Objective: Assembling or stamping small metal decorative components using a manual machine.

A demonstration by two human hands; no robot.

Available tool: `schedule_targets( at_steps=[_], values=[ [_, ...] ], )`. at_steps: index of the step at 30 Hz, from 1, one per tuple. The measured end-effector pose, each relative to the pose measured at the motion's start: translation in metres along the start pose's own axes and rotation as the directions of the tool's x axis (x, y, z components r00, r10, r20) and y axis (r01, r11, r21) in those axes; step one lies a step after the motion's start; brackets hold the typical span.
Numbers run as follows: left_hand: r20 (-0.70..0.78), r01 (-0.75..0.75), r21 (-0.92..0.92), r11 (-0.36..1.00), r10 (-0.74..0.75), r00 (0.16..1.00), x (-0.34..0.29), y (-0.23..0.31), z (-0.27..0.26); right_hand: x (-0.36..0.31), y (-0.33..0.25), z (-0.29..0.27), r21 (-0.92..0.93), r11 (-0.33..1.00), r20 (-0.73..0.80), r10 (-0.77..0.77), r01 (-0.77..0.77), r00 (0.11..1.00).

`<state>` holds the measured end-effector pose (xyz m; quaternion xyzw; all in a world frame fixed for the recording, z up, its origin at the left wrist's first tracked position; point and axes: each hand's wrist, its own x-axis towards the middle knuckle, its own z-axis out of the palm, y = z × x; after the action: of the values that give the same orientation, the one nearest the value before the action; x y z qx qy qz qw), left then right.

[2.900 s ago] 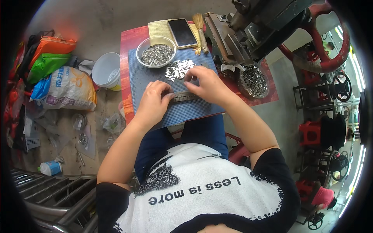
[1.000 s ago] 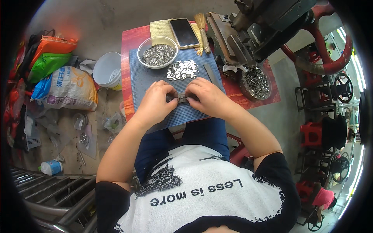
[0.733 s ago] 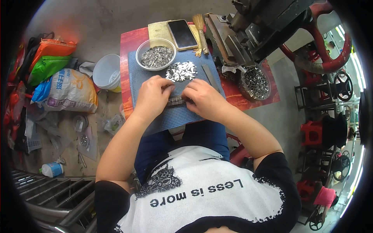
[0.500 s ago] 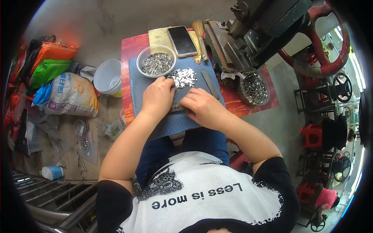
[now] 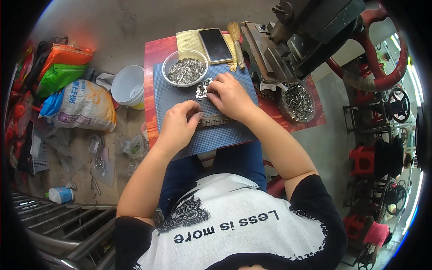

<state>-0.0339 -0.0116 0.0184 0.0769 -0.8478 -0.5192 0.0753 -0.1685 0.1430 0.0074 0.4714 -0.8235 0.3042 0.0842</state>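
Observation:
My left hand (image 5: 180, 123) is curled beside the left end of a slotted metal strip (image 5: 215, 122), thumb and forefinger near each other. Whatever is between those fingertips is too small to make out. Over a loose pile of small silver metal pieces (image 5: 202, 90) my right hand (image 5: 230, 95) bends its fingers down, its fingertips closed among the pieces and partly hidden. Just behind the pile, a white plastic bowl (image 5: 165, 72) holds many similar pieces. Strip, pile and bowl all rest on a blue textured mat (image 5: 202, 143).
A phone (image 5: 215, 45) and a straw brush (image 5: 235, 42) lie at the back of the red table (image 5: 153, 51). To the right stands a heavy press (image 5: 288, 49) with a red handwheel (image 5: 373, 83), beside a clear tub of metal pieces (image 5: 297, 102). A white bucket (image 5: 128, 85) stands left.
My right hand has moved up from the strip to the pile, covering its right part. My left hand has drawn down from the pile toward the strip's left end. The view has shifted slightly.

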Motion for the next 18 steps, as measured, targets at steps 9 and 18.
schedule_targets(
  at_steps=[9,18],
  values=[
    [0.095,-0.199,0.236,0.951,0.181,0.979,-0.002,0.006,0.013,-0.030,-0.007,-0.029,-0.143,0.989,-0.054,-0.053,0.045,0.997],
    [0.106,-0.091,0.107,0.990,0.080,0.991,-0.008,0.002,-0.005,-0.075,-0.023,-0.046,0.194,0.978,-0.029,0.086,-0.079,0.996]
  ],
)
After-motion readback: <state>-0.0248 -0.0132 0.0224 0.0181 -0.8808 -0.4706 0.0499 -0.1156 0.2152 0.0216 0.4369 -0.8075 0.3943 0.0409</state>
